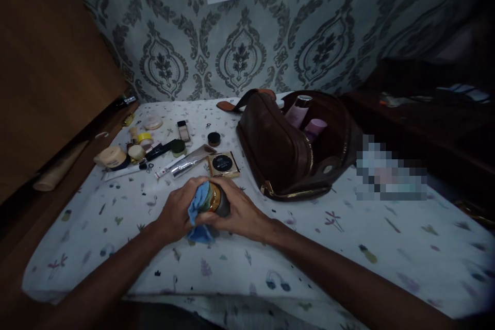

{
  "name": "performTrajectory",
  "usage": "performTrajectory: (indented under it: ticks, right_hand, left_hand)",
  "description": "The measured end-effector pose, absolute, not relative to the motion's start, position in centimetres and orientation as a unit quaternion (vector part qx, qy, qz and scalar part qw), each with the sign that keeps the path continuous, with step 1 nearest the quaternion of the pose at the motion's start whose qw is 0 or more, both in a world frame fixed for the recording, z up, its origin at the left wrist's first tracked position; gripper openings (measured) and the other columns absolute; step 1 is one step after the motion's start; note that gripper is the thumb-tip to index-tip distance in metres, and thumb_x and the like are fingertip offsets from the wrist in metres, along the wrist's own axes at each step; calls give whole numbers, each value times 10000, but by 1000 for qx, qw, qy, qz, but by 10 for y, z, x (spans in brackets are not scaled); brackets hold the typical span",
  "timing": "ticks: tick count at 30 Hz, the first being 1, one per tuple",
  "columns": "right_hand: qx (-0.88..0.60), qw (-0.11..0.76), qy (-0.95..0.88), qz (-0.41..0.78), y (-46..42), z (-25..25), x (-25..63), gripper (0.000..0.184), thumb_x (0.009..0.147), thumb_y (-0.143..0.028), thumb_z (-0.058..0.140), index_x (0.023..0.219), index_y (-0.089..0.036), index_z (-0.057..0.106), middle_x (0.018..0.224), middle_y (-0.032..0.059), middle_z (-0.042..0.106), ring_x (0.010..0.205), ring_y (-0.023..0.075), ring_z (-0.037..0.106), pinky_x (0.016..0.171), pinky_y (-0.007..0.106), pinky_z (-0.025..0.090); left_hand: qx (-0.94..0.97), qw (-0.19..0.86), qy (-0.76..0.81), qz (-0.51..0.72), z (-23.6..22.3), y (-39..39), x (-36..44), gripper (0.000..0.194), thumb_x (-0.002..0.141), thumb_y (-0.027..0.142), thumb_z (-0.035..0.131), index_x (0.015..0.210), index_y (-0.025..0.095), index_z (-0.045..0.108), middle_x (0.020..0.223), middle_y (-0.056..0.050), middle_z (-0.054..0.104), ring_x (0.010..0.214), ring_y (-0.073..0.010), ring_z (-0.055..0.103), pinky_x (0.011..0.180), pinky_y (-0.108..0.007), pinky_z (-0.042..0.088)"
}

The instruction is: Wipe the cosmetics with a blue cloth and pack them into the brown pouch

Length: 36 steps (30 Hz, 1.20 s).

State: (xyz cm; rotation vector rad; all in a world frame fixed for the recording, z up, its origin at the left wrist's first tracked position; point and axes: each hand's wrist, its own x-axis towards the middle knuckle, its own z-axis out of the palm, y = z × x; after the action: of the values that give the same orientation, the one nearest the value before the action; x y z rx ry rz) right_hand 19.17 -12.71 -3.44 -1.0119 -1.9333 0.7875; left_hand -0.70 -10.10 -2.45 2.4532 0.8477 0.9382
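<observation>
Both of my hands meet over the printed white sheet in the middle. My left hand is closed on a blue cloth pressed against a small dark jar with a gold band. My right hand is wrapped round that jar from the right. Just beyond the hands lies a square gold compact with a black round centre.
An open brown leather pouch with pink bottles inside stands to the right. Several cosmetics lie at the left: a silver tube, a cream jar, a small dark pot. A wooden panel borders the left; patterned wallpaper behind.
</observation>
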Motion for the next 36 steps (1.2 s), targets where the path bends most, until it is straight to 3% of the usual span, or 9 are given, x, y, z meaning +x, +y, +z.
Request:
performTrajectory:
  ticks: [3, 6, 12, 14, 19, 24, 29, 33, 36]
  right_hand:
    - [-398, 411, -747, 339, -127, -29, 193, 628, 757, -298, 740, 1322, -209, 481, 1246, 104, 611, 1138, 269, 592, 975, 437, 478]
    - [-395, 421, -722, 381, -127, -25, 196, 617, 770, -334, 744, 1320, -205, 495, 1199, 98, 645, 1097, 264, 622, 954, 432, 494]
    - [-379, 420, -682, 465, -126, -28, 201, 749, 745, -376, 784, 1398, -234, 445, 1356, 113, 573, 1244, 289, 556, 1052, 494, 433]
    - [-376, 416, -668, 490, -125, -29, 200, 771, 709, -380, 819, 1374, -232, 458, 1310, 107, 590, 1213, 285, 571, 1032, 487, 448]
    - [-363, 437, -614, 548, -126, -26, 195, 616, 681, -397, 844, 1177, -238, 516, 1086, 41, 629, 1048, 235, 611, 917, 410, 493]
    - [-368, 469, -554, 581, -127, -28, 189, 675, 605, -405, 888, 1119, -245, 481, 1075, 36, 606, 1042, 235, 587, 907, 405, 480]
    - [-380, 471, -505, 615, -127, -35, 184, 689, 571, -508, 892, 1065, -241, 494, 996, 14, 591, 943, 212, 584, 861, 392, 478]
    - [-364, 492, -469, 637, -128, -39, 183, 622, 663, -542, 838, 1088, -236, 502, 1028, 12, 597, 986, 194, 586, 932, 382, 458]
    - [-334, 504, -457, 652, -128, -42, 186, 582, 749, -526, 785, 1174, -243, 505, 1109, 30, 618, 1055, 191, 594, 965, 374, 460]
  left_hand:
    - [866, 187, 311, 345, -27, -99, -11, 502, 906, 480, 574, 1310, 208, 452, 1109, -78, 661, 929, -226, 669, 797, -302, 516]
    - [851, 201, 326, 358, -25, -98, -13, 460, 907, 481, 577, 1259, 202, 477, 962, -35, 673, 746, -183, 648, 669, -265, 495]
    - [822, 222, 363, 379, -17, -100, -12, 334, 887, 470, 599, 1081, 203, 550, 806, 18, 643, 609, -139, 581, 568, -234, 449]
    - [824, 213, 361, 380, -17, -101, -11, 284, 890, 440, 603, 1043, 203, 575, 783, 23, 639, 596, -132, 570, 565, -232, 446]
    - [838, 181, 320, 404, -24, -99, -11, 257, 931, 389, 568, 1115, 210, 584, 929, -26, 675, 762, -162, 636, 688, -258, 496]
    - [850, 216, 274, 395, -24, -95, -11, 555, 918, 576, 524, 1347, 228, 468, 1186, -107, 620, 1035, -253, 631, 859, -354, 516]
    - [856, 246, 252, 379, -23, -93, -11, 779, 802, 722, 576, 1397, 244, 421, 1278, -125, 578, 1140, -309, 605, 942, -422, 505]
    - [867, 186, 294, 356, -26, -96, -8, 797, 758, 589, 733, 1400, 238, 417, 1303, -139, 580, 1176, -318, 598, 968, -445, 504]
    - [868, 161, 313, 350, -26, -99, -5, 670, 818, 481, 711, 1378, 222, 448, 1271, -140, 617, 1153, -293, 620, 957, -425, 518]
